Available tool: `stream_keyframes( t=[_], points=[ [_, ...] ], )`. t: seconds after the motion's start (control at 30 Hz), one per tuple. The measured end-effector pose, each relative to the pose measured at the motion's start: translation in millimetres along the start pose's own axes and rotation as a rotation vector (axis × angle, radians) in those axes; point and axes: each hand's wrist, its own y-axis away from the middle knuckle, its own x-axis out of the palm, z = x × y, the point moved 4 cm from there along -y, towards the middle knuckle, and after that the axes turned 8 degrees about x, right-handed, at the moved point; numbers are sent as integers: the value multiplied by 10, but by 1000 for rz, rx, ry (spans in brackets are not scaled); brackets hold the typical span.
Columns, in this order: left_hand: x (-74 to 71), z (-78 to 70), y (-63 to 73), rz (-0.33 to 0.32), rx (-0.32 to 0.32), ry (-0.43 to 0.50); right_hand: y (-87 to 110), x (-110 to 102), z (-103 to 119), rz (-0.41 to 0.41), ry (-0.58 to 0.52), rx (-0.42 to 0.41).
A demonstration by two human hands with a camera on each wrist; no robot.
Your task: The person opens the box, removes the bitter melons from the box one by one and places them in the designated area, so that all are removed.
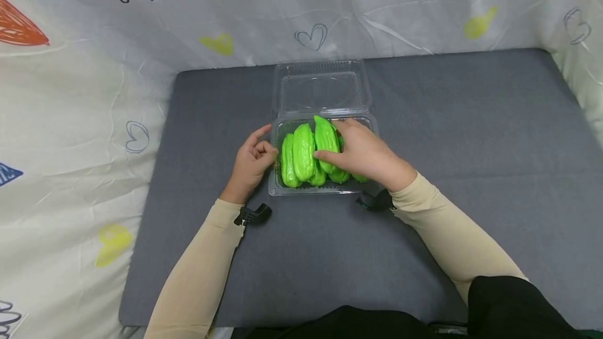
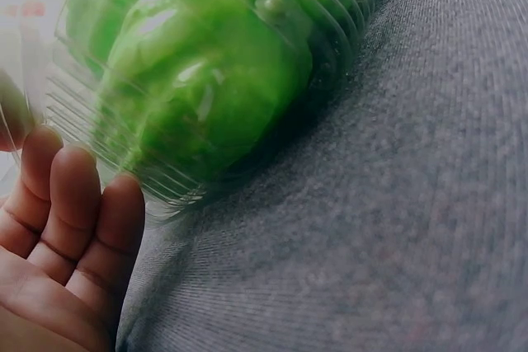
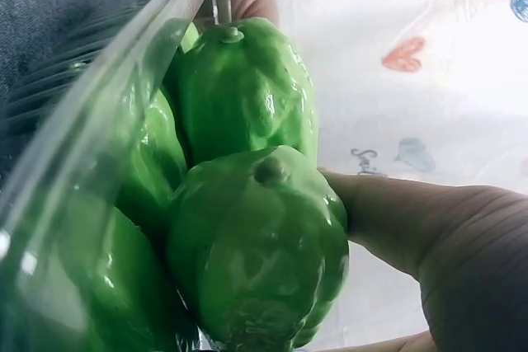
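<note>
A clear plastic clamshell box sits with its lid folded back, away from the person. Several glossy, ridged green bitter melons lie piled inside it. My right hand grips the upper bitter melon right of the middle, thumb on its left side; close up, the thumb presses against its flank. Another bitter melon lies beside it to the left. At the box's left rim is my left hand, holding the edge, with several fingertips against the outer wall.
The box stands on a grey cloth-covered table. Behind and to the left hangs a white printed sheet with hearts and lettering. A dark strap is worn on the left wrist, and a dark wrist mount hangs by the right.
</note>
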Motion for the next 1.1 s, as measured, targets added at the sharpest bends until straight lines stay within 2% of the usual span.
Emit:
stream_keyframes(
  t=[0.27, 0.43, 0.67, 1.1],
  points=[
    [-9, 13, 1, -5, -6, -4, -3, -3, 4, 24, 23, 21],
    [-2, 12, 1, -5, -10, 8, -7, -13, -2, 22, 22, 7],
    [-5, 20, -9, -4, -8, 9, -10, -45, -2, 29, -9, 12],
    [3, 19, -1, -6, -8, 1, -25, -73, -21, -7, -79, 9]
  ],
)
